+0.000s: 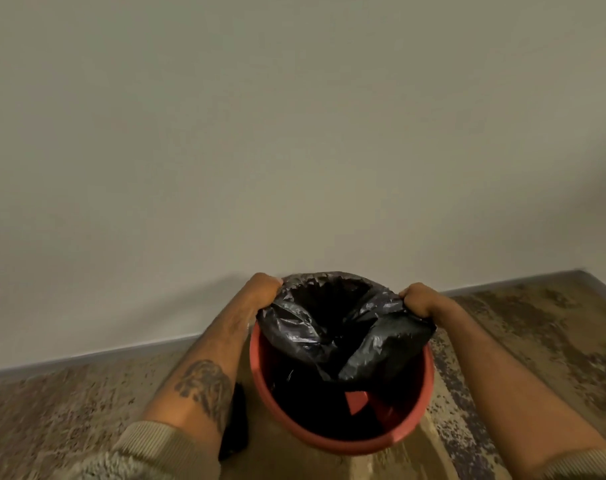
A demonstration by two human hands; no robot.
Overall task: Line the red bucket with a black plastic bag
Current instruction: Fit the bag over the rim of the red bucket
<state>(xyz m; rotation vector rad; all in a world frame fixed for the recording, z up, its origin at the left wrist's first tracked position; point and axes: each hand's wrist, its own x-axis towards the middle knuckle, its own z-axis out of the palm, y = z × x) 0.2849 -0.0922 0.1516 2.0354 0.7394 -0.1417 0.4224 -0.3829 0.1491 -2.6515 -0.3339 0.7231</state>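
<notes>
Red bucket [332,441] on mottled carpet [69,410] by a plain wall [294,133]; both hands grip the black bag [329,317].

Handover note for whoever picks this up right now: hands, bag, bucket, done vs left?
Left hand: shut on the black plastic bag at its far-left edge.
Right hand: shut on the bag's right edge.
Red bucket: upright on the carpet, near the wall.
Done: bag opened, body hanging inside.
Left: fold the mouth over the rim; near rim bare, red showing inside.
</notes>
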